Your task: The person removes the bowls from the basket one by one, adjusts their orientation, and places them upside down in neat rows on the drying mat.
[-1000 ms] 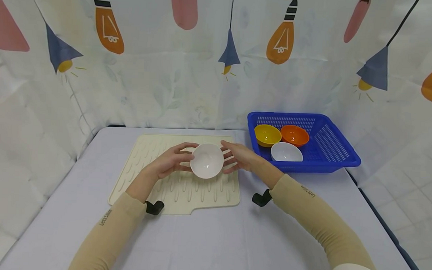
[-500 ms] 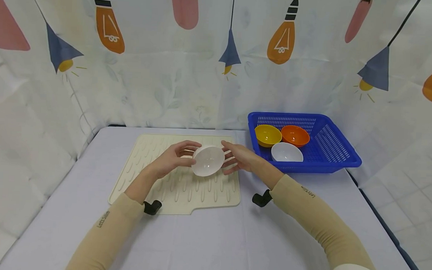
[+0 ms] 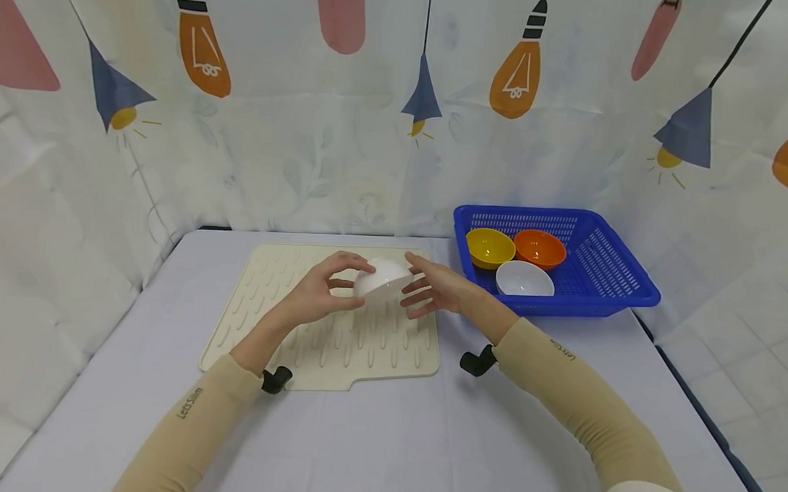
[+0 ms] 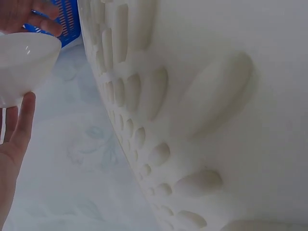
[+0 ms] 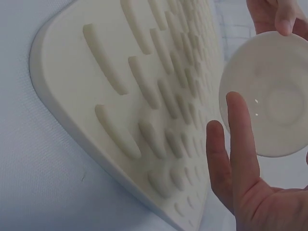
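White bowl (image 3: 383, 277) held tilted above cream mat (image 3: 338, 345), opening slanted down and rightward. Left hand (image 3: 314, 294) pinches its side, apparently bearing full weight. Right hand (image 3: 441, 285) spread wide just beside it, probably guarding free side; contact unclear. Blue basket (image 3: 587, 306), right of mat, likely keeps yellow bowl (image 3: 490, 249), orange bowl (image 3: 540, 250), second white bowl (image 3: 524, 279) together.

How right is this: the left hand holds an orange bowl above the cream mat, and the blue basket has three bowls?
Not quite: the bowl in the left hand is white, not orange, as the head view shows. The rest is right.
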The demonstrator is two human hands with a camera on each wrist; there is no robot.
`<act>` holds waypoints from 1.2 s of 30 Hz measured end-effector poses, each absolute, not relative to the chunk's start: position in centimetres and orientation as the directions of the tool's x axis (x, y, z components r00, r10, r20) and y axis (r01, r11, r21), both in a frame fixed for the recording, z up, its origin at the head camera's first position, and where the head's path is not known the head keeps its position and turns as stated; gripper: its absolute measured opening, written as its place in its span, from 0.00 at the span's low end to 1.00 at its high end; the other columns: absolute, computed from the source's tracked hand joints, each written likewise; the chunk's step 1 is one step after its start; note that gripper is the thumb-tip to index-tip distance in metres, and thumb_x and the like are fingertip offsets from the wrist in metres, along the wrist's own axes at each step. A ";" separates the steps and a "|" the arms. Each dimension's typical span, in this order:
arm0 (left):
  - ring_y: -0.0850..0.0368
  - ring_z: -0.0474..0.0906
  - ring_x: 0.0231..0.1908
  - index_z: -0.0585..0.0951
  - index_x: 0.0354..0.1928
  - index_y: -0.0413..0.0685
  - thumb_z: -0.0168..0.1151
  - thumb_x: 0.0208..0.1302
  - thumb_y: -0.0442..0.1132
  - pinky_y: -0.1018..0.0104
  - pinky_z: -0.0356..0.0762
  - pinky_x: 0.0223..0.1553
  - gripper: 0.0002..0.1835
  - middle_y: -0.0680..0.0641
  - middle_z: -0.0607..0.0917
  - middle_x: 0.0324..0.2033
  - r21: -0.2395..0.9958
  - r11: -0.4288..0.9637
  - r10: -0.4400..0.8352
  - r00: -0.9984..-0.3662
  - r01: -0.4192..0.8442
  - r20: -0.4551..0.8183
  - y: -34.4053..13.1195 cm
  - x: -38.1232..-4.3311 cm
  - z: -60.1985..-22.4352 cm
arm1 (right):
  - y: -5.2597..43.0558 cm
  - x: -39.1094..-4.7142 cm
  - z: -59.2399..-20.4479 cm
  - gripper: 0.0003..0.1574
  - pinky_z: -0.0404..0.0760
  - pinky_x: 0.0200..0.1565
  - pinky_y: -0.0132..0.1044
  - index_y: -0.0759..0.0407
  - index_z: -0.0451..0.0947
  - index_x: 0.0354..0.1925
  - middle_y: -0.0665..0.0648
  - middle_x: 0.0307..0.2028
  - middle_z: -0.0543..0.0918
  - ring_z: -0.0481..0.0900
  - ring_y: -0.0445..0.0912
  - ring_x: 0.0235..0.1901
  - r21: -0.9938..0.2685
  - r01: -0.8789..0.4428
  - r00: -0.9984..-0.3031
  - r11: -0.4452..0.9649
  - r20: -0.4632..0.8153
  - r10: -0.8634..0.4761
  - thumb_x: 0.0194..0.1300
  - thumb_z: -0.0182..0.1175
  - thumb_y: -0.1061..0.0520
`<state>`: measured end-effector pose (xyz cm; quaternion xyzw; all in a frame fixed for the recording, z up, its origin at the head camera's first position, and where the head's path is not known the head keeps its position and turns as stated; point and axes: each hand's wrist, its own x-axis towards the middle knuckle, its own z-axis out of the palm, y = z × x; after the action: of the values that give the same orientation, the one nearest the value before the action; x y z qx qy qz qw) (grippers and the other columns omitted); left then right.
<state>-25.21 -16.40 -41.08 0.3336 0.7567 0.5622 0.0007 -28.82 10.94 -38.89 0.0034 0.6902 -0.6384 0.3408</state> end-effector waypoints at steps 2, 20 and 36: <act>0.46 0.69 0.63 0.81 0.60 0.43 0.74 0.58 0.25 0.43 0.77 0.59 0.26 0.43 0.73 0.62 0.830 0.164 0.505 -0.768 0.534 0.395 -16.3 -25.0 -41.2 | 10.8 -28.8 -38.9 0.49 0.86 0.46 0.53 0.61 0.53 0.75 0.73 0.66 0.70 0.78 0.65 0.59 -0.876 0.444 -0.762 0.187 -0.480 -0.434 0.75 0.50 0.29; 0.43 0.68 0.62 0.85 0.55 0.54 0.75 0.55 0.28 0.42 0.74 0.57 0.25 0.41 0.73 0.60 0.495 0.313 0.614 -0.570 0.811 0.546 -16.4 -25.2 -41.8 | 10.4 -29.1 -39.5 0.43 0.87 0.46 0.53 0.61 0.62 0.70 0.70 0.62 0.72 0.78 0.65 0.59 -0.883 0.429 -0.751 0.191 -0.466 -0.468 0.75 0.54 0.32; 0.39 0.64 0.64 0.85 0.51 0.55 0.76 0.48 0.22 0.41 0.77 0.55 0.28 0.38 0.72 0.60 0.278 0.352 0.691 -0.448 0.894 0.567 -15.7 -25.3 -42.2 | 10.4 -29.1 -39.8 0.38 0.86 0.46 0.54 0.55 0.66 0.72 0.68 0.67 0.68 0.78 0.63 0.57 -0.887 0.426 -0.758 0.180 -0.458 -0.465 0.76 0.56 0.36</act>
<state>-25.30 -15.73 -42.23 0.4938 0.8023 0.2834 -0.1791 -29.14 10.45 -39.79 -0.0144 0.6849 -0.6402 0.3478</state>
